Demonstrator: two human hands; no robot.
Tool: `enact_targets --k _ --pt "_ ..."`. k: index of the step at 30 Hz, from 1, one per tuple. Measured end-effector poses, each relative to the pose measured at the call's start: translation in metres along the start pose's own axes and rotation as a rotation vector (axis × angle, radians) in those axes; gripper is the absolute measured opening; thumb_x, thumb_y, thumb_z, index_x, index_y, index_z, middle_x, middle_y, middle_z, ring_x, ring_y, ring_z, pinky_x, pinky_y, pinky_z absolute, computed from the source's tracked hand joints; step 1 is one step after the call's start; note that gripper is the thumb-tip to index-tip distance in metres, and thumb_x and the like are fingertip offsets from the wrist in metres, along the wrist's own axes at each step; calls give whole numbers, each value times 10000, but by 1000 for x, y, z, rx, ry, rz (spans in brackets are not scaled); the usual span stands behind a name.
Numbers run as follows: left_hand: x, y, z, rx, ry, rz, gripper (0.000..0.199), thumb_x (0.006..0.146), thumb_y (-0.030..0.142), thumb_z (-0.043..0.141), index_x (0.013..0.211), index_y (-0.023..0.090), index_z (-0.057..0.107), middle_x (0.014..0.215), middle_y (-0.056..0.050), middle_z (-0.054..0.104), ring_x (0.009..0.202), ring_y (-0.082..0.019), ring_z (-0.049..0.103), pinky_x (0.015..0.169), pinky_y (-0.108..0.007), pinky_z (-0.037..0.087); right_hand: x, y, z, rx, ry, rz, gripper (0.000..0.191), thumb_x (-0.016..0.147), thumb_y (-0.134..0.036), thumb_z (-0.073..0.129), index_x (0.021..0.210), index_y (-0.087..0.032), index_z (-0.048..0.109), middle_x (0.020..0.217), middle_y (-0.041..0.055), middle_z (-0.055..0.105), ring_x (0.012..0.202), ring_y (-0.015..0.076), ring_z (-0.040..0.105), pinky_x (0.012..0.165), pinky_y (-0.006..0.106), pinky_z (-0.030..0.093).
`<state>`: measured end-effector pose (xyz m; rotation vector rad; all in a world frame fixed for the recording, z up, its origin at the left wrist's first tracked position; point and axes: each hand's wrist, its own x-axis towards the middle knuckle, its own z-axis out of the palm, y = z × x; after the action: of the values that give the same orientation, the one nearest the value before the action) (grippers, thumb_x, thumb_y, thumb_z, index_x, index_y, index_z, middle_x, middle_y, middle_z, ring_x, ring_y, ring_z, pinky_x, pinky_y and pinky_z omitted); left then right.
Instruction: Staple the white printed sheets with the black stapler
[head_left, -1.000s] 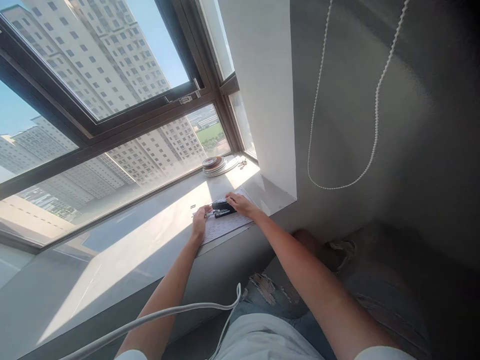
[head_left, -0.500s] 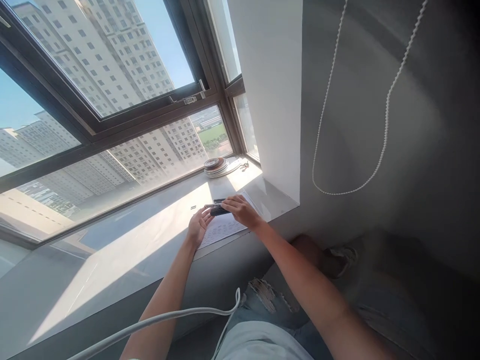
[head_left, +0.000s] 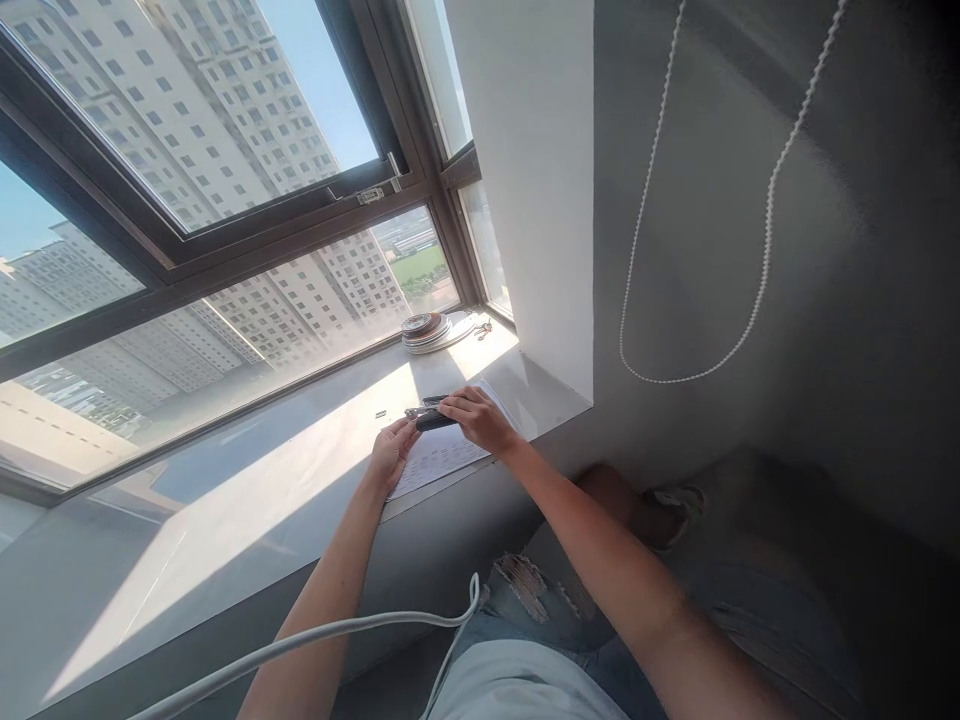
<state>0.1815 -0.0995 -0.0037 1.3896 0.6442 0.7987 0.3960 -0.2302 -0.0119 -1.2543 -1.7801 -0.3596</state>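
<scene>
A black stapler (head_left: 436, 421) is held above printed paper sheets (head_left: 435, 462) on the windowsill, its upper and lower parts spread apart with a metal part showing between them. My right hand (head_left: 480, 415) is closed round its right end. At the left end, the fingers of my left hand (head_left: 391, 448) are pinched together against the stapler; whether they also hold something small cannot be made out. Just beyond my left hand lies a small dark strip (head_left: 380, 413), possibly staples.
Stacked plates (head_left: 429, 330) and a small set of keys (head_left: 484, 328) sit in the sill's far corner. A beaded blind chain (head_left: 679, 380) hangs at the right. Across my lap runs a white cable (head_left: 352, 624). The window frame (head_left: 300, 250) borders the sill.
The fingers of my left hand have drawn closer together at the stapler's left end. My right hand keeps its hold. The whole view has shifted slightly.
</scene>
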Motion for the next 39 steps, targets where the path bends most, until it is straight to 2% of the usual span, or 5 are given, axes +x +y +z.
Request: enact_targets --k 7,12,25,32,39 --pt "-9 8 7 9 8 27 408 899 354 811 1261 169 780 1003 -78 732 710 -114 636 631 -263 567 3 4 -9 120 65 538 271 875 -213 786 1145 -215 760 1077 100 786 1007 309 686 930 428 517" --pt "-18 10 14 152 53 258 423 947 490 766 1277 226 746 1050 -80 731 602 -98 505 474 -241 416 3 7 -11 170 -64 613 253 860 -259 820 1107 -234 771 1034 87 795 955 294 701 820 367 500" --pt "-26 17 22 250 -70 294 363 855 524 860 999 200 785 719 -37 737 498 -107 476 474 -259 366 4 -12 -2 218 -86 -20 226 1077 -360 640 1259 -279 748 1224 78 739 1104 243 643 995 398 500" --pt "-28 15 23 245 -101 303 386 821 530 886 981 205 752 686 -20 717 488 -114 483 470 -257 357 17 -30 -2 295 -111 -79 228 1104 -273 575 1049 -269 796 1072 54 792 1013 227 641 941 374 518" --pt "4 15 -32 405 503 349 398 1015 486 541 799 197 709 666 -52 662 503 -155 473 483 -279 345 15 32 -45 -94 66 566 122 999 -231 691 937 -188 788 993 105 782 1018 280 666 958 400 481"
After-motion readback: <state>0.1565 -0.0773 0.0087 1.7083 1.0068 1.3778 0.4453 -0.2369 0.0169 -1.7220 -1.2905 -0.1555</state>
